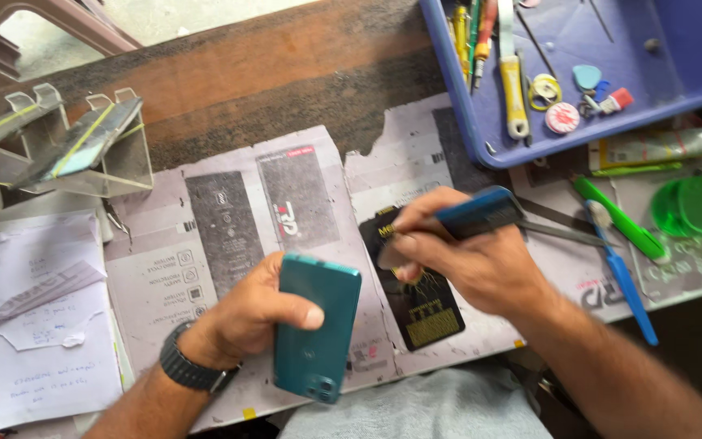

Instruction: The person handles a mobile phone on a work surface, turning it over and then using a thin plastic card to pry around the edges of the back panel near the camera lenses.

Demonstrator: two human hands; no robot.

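Observation:
My left hand (241, 313) grips a teal smartphone (316, 325), back side up, with the camera end toward me and my thumb across its back. My right hand (465, 256) is closed around a blue-handled tool (477, 214) whose dark thin tip points left, near the phone's top edge. A black flat battery with yellow print (424, 313) lies on the table under my right hand. A black watch sits on my left wrist.
A blue tray (676, 49) with screwdrivers, picks and small parts stands at the back right. Green and blue toothbrushes (623, 260), tweezers (566, 232) and a glue tube (668, 146) lie to the right. Clear plastic stands (83, 146) and paper notes (42, 317) are at left.

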